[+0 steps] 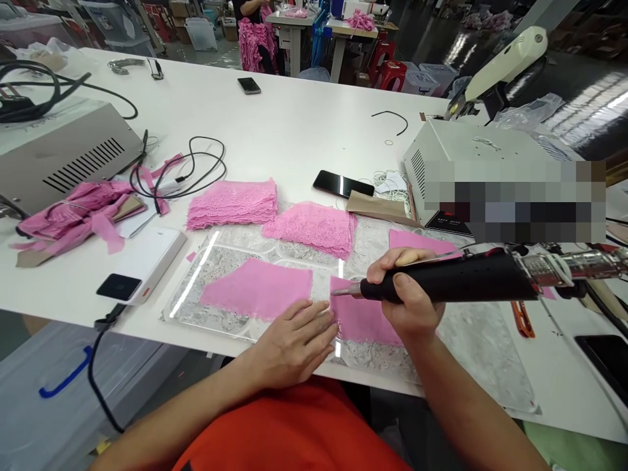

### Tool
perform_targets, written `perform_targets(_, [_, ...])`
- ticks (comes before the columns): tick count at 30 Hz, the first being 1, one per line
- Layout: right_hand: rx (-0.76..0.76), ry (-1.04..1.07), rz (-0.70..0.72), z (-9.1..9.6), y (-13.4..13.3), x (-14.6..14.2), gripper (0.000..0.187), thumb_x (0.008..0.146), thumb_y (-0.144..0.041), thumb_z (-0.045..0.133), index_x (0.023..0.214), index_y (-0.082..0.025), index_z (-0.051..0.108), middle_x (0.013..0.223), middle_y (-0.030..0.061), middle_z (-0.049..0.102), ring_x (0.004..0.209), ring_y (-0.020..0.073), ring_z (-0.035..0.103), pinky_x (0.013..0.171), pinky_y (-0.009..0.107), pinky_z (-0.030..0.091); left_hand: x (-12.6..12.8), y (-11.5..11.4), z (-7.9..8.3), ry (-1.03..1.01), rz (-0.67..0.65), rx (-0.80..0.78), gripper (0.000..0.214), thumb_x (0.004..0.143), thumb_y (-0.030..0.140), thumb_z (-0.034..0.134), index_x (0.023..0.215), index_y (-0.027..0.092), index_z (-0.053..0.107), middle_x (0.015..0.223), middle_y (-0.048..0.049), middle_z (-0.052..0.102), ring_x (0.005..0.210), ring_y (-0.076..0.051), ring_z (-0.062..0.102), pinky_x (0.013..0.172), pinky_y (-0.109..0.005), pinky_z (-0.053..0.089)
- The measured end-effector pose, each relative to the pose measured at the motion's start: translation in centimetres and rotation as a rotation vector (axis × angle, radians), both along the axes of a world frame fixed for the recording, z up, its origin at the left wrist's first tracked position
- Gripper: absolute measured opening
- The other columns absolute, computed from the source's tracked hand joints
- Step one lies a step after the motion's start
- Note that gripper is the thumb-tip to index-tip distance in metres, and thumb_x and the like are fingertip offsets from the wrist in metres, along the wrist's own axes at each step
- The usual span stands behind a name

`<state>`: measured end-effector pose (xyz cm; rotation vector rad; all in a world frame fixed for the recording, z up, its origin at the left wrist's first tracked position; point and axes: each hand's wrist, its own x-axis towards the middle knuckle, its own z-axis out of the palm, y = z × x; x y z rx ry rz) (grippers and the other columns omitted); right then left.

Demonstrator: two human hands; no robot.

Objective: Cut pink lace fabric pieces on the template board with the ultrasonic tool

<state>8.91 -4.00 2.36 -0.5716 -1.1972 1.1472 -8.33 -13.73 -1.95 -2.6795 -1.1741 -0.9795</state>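
My right hand (412, 304) is wrapped round a thick black hand-held tool (461, 278) with a narrow metal tip. That tip rests at or just above the upper left edge of a pink fabric piece (366, 320); I cannot tell whether it touches. My left hand (299, 337) lies flat, fingers stretched, with its fingertips between this piece and another pink fabric piece (265, 288) on the left. Both pieces lie on a grey marbled board (471, 347). Behind them are two stacks of pink lace fabric, one on the left (233, 204) and one near the middle (314, 229).
A grey vented box (59, 154) stands left beside bundled pink fabric (81, 206) and black cables. A white box (152, 268), a phone (343, 184), another grey box (481, 147) and an orange cutter (523, 319) surround the board. A person (255, 33) is in the background.
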Motion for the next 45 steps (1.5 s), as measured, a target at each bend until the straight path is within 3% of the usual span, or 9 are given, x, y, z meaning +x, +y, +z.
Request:
perform_targets(8, [-0.017, -0.009, 0.006, 0.5, -0.1, 0.3, 0.014, 0.076, -0.028, 0.064, 0.083, -0.023, 0.053, 0.079, -0.0026, 0.056, 0.058, 0.0098, 0.056, 0.054, 0.028, 0.050, -0.1, -0.2, 0.3, -0.005, -0.003, -0.019, 0.023, 0.090, 0.019, 0.058, 0.111, 0.012, 0.062, 0.109, -0.0117, 0.071, 0.116, -0.024, 0.061, 0.099, -0.039, 0.047])
perform_targets(17, [-0.027, 0.034, 0.173, 0.3, -1.0, 0.9, 0.014, 0.078, -0.028, 0.064, 0.085, -0.022, 0.054, 0.077, -0.0023, 0.056, 0.055, 0.0091, 0.056, 0.051, 0.027, 0.051, -0.1, -0.1, 0.6, 0.000, -0.038, -0.012, 0.021, 0.090, 0.018, 0.056, 0.109, 0.011, 0.062, 0.107, -0.0107, 0.072, 0.112, -0.025, 0.062, 0.096, -0.038, 0.049])
perform_targets(35, [-0.001, 0.013, 0.196, 0.0, -1.0, 0.7, 0.010, 0.081, -0.023, 0.063, 0.087, -0.022, 0.055, 0.080, -0.0021, 0.056, 0.058, 0.0097, 0.058, 0.052, 0.027, 0.053, -0.1, -0.1, 0.5, -0.002, -0.034, -0.019, 0.022, 0.090, 0.018, 0.056, 0.110, 0.010, 0.062, 0.108, -0.0112, 0.072, 0.113, -0.025, 0.062, 0.096, -0.037, 0.048])
perform_targets(40, [0.005, 0.048, 0.096, 1.2, -0.4, 1.4, 0.012, 0.078, -0.025, 0.063, 0.086, -0.022, 0.055, 0.079, -0.0019, 0.057, 0.057, 0.0098, 0.057, 0.052, 0.027, 0.051, 0.0, -0.2, 1.1, -0.014, -0.017, -0.013, 0.023, 0.089, 0.015, 0.058, 0.111, 0.013, 0.062, 0.107, -0.0106, 0.072, 0.114, -0.025, 0.062, 0.098, -0.039, 0.048])
perform_targets(45, [0.071, 0.073, -0.197, 3.2, 1.0, 4.8, 0.012, 0.070, -0.022, 0.062, 0.080, -0.020, 0.056, 0.076, -0.0021, 0.055, 0.055, 0.0094, 0.056, 0.053, 0.028, 0.049, 0.8, 1.3, 2.0, 0.007, 0.057, 0.000, 0.024, 0.090, 0.010, 0.055, 0.112, 0.013, 0.062, 0.109, -0.0107, 0.071, 0.114, -0.025, 0.062, 0.096, -0.039, 0.049])
